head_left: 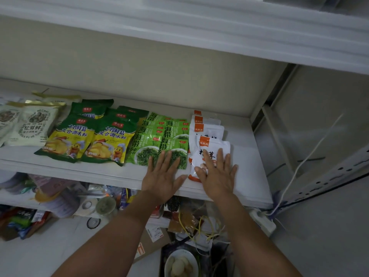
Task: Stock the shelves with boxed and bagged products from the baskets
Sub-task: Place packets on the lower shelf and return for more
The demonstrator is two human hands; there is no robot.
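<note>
Two spread hands are pressed flat, left hand (162, 176) on kelp bags (175, 140), right hand (216, 174) on white pouches (207, 129); soft, slippery packs seem best gripped at edges.

Left hand (162, 176): bare, seen from the back, four fingers and the thumb in view; knuckles show as faint creases.
Right hand (217, 176): bare, seen from the back, four fingers and the thumb in view; nails too blurred to tell.
Left forearm (123, 226): uncovered from the wrist to the bottom edge, widening toward the camera.
Right forearm (251, 236): uncovered likewise, smooth, reaching the bottom edge.
</note>
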